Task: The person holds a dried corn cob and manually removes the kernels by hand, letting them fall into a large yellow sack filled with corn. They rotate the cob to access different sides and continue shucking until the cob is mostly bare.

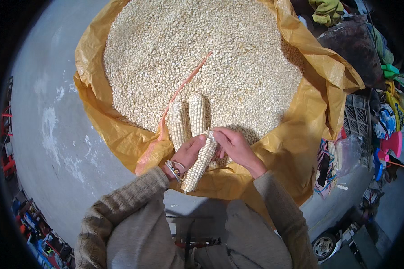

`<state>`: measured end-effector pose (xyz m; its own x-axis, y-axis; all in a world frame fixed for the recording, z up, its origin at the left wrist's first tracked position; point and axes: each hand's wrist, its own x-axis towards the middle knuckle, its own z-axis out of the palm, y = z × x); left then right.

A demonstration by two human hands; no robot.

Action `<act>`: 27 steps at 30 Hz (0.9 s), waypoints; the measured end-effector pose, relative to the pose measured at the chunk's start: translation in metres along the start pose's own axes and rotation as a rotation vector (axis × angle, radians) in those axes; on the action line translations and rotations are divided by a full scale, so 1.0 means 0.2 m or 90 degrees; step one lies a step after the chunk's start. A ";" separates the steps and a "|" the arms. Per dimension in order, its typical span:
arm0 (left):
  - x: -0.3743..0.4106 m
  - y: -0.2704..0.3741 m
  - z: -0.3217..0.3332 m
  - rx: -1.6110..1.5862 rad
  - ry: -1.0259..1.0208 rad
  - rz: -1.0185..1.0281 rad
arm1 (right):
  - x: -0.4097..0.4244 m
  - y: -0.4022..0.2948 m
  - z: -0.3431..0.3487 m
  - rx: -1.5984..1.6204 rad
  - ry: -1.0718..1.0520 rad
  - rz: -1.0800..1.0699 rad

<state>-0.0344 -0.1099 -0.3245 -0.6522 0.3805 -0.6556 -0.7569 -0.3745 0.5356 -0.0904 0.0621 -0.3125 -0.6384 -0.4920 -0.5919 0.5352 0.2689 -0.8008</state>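
An ear of white corn (199, 166) lies tilted between my hands, its kernels still in rows along most of its length. My left hand (187, 155) grips it around the side, the thumb near its upper end. At that upper end, the thumb and fingers of my right hand (235, 144) press on the kernels. Just beyond, two more husked ears, a left one (177, 124) and a right one (197, 112), rest on a broad heap of loose white kernels (195, 43). A yellow woven plastic sack (289, 148), its mouth rolled open, surrounds the heap.
A pink-orange strip (188, 79) runs across the kernels. Right of the sack stand a plastic crate (357, 116), a striped bag (325, 168) holding corn ears, and a pink plastic object (391, 144). Grey concrete floor (54, 111) extends to the left. A wheel (324, 246) shows at lower right.
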 end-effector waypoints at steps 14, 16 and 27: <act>0.01 -0.09 -0.03 0.041 0.057 0.060 | 0.01 0.01 0.01 0.065 -0.068 0.023; 0.01 -0.08 -0.03 0.021 0.047 0.061 | 0.00 0.02 0.02 0.075 -0.048 0.039; 0.00 -0.04 0.01 0.013 0.129 0.112 | 0.00 -0.01 0.10 0.100 0.007 -0.003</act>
<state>-0.0278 -0.1054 -0.3276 -0.7539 0.1332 -0.6433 -0.6343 -0.4024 0.6601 -0.0797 0.0446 -0.3097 -0.6471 -0.4838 -0.5892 0.6110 0.1331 -0.7804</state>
